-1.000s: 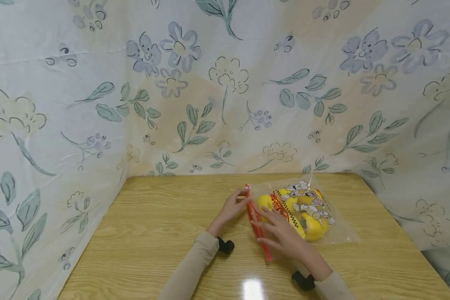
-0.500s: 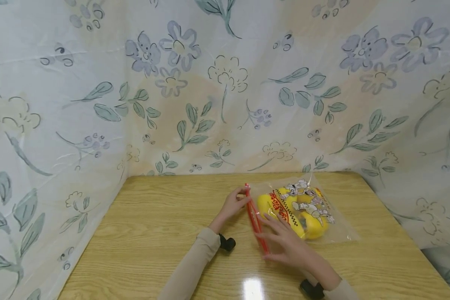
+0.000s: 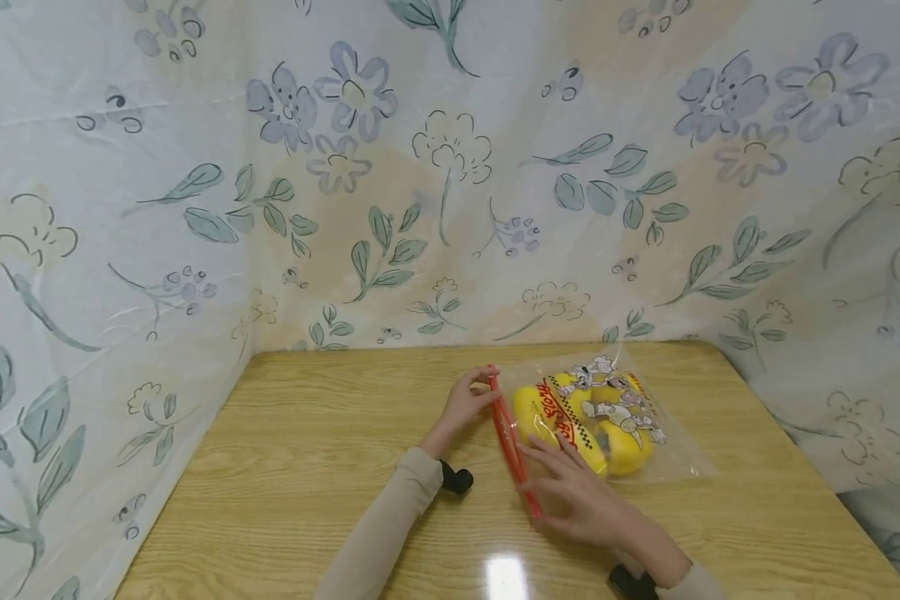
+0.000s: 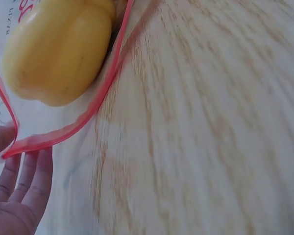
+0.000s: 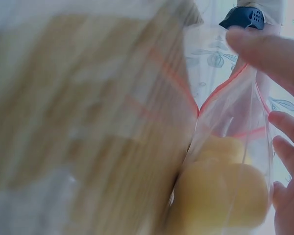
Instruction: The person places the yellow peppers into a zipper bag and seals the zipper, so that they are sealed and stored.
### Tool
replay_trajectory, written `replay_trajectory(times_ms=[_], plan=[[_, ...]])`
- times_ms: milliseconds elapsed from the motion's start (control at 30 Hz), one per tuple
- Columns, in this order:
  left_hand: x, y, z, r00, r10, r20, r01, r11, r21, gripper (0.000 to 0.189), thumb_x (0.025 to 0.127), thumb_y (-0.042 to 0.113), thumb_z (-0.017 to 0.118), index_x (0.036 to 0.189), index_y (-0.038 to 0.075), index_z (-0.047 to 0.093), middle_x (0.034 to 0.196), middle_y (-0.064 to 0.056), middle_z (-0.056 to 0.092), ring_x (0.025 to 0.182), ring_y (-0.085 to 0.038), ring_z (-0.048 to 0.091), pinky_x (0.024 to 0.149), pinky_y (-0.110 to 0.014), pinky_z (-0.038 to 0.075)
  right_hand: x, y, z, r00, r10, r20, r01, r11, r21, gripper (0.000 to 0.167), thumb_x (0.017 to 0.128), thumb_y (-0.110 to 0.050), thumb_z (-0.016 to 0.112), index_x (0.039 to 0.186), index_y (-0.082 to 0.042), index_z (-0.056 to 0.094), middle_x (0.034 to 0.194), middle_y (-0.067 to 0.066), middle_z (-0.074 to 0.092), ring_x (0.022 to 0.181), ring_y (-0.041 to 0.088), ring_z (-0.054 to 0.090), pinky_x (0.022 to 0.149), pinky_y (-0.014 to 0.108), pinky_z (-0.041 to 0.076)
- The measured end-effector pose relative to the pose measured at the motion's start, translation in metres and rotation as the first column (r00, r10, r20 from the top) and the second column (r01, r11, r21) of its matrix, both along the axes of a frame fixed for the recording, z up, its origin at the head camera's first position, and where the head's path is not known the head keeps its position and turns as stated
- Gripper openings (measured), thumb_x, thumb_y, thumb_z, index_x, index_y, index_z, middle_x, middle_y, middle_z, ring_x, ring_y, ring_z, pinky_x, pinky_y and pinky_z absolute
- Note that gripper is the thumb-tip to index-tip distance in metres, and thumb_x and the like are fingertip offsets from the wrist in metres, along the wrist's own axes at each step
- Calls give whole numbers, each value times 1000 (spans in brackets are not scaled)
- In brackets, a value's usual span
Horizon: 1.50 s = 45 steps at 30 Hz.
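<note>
A clear zip bag (image 3: 675,454) with a red zip edge (image 3: 512,443) and printed cartoon figures lies on the table. Inside are yellow bell peppers; one yellow bell pepper (image 4: 61,54) shows through the bag's mouth in the left wrist view, where the red edges stand apart. My left hand (image 3: 465,404) pinches the far corner of the red edge between thumb and fingers. Over the near part of the bag is my right hand (image 3: 581,500), its fingers spread. In the right wrist view those fingers (image 5: 286,152) lie along the bag's side, the thumb apart from it.
The wood-grain table (image 3: 307,433) extends to both sides of the bag. A floral cloth (image 3: 450,208) hangs behind and at the sides. Each wrist bears a black device, such as the left wrist device (image 3: 456,479).
My right hand has shifted slightly toward the near end of the red edge and to the right. The left hand keeps its pinch on the far corner, and the bag has barely moved.
</note>
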<state>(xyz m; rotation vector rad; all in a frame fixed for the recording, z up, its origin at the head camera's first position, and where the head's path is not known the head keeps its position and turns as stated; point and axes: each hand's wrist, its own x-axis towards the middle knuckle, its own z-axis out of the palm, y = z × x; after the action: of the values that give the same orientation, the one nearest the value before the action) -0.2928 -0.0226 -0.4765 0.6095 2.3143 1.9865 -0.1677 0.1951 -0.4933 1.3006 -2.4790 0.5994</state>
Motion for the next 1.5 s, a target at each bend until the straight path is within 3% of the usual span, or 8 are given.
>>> replay_trajectory(times_ms=[367, 533, 667, 867, 967, 1233, 1400, 1500], plan=[[-7, 3, -1, 999, -18, 50, 15, 999, 46, 39, 84, -10, 60, 121, -12, 51, 110, -36, 50, 91, -49, 59, 77, -58, 49, -1, 2, 2, 1000, 2, 20, -1, 997, -81, 23, 72, -22, 78, 90, -27, 65, 136, 9, 50, 130, 34, 37, 113, 48, 13], [-8, 3, -1, 997, -16, 70, 12, 998, 55, 39, 84, -10, 59, 122, -12, 51, 110, -35, 50, 90, -48, 60, 77, -57, 50, 0, 0, 3, 998, 40, -52, -44, 996, -81, 21, 72, -18, 77, 90, -21, 67, 128, 8, 57, 124, 37, 45, 113, 48, 14], [-7, 5, 0, 997, 15, 70, -19, 998, 57, 37, 84, -11, 59, 120, -11, 53, 109, -35, 51, 89, -49, 59, 77, -57, 50, 1, -3, 5, 991, 84, -100, -92, 993, -77, 16, 73, -13, 75, 85, -18, 66, 122, 9, 61, 118, 36, 52, 110, 47, 24], [-10, 9, 0, 995, 74, 61, -78, 995, 57, 36, 82, -12, 60, 117, -11, 55, 105, -34, 53, 85, -48, 59, 74, -58, 50, 4, -7, 4, 995, 60, -83, -64, 997, -53, 33, 72, -12, 76, 104, -9, 67, 124, 12, 59, 113, 35, 56, 93, 55, 41], [-16, 10, -5, 995, 79, 55, -84, 994, 76, 36, 82, -13, 60, 117, -11, 56, 104, -34, 53, 83, -49, 59, 72, -59, 50, 6, -8, 3, 998, 20, -64, -21, 1000, -20, 48, 73, -15, 75, 119, -7, 62, 125, 13, 58, 111, 37, 56, 90, 54, 43], [-36, 13, -28, 986, 160, 46, -164, 982, 93, 34, 79, -9, 66, 113, -4, 63, 98, -27, 59, 77, -40, 62, 64, -46, 56, 5, -15, 4, 998, 44, -37, -44, 999, -5, 32, 75, -15, 74, 105, -11, 67, 119, 15, 62, 106, 34, 60, 87, 51, 48], [-41, 14, -32, 976, 207, 63, -212, 972, 103, 34, 77, -10, 68, 109, 1, 66, 95, -23, 61, 69, -28, 63, 58, -34, 55, 3, -21, 4, 995, 76, -64, -78, 997, -21, 31, 74, -11, 74, 104, -8, 67, 115, 13, 64, 100, 28, 64, 84, 48, 50], [-41, 13, -32, 973, 204, 106, -217, 967, 131, 35, 77, -10, 67, 111, 1, 64, 97, -24, 61, 68, -22, 61, 60, -39, 56, 2, -23, 3, 996, 74, -39, -75, 997, -24, 22, 75, -11, 73, 96, -11, 66, 114, 12, 65, 99, 26, 64, 85, 46, 50]])
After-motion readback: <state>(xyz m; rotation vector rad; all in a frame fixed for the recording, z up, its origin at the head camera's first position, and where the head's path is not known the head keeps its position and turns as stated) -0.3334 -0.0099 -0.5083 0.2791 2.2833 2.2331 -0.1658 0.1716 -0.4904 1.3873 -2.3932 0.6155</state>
